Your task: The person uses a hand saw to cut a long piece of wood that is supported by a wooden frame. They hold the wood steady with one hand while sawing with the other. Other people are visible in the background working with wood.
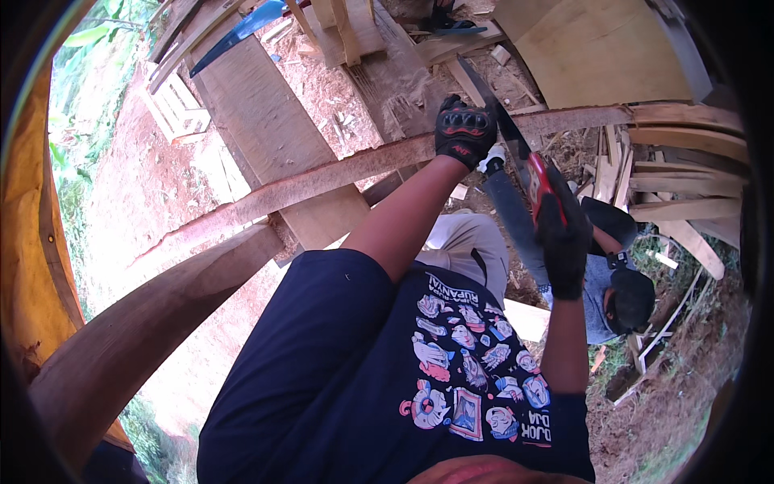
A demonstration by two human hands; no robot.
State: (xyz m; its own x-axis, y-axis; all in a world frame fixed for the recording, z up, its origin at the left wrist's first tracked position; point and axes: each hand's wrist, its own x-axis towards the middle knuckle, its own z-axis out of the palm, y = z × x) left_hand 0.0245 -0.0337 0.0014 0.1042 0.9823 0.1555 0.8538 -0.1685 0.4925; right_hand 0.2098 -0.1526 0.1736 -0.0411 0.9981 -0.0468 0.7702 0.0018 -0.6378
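Observation:
In my gloved right hand (562, 246) is the red handle of a hand saw (516, 139). Its dark blade slants up and away to the left, crossing a long, narrow wooden plank (339, 167) beside my other hand. My gloved left hand (466, 131) is closed over that plank, just left of the blade. The plank runs across the view from the lower left to the right side. Whether the teeth are in the wood cannot be made out.
Another person (609, 294) in a grey shirt and dark cap is low down at the right, close to my right arm. A wide board (270, 113) lies under the plank. A plywood sheet (597, 48) is at the far right. Stacked timber (685, 185) and a second blue saw (246, 31) are around.

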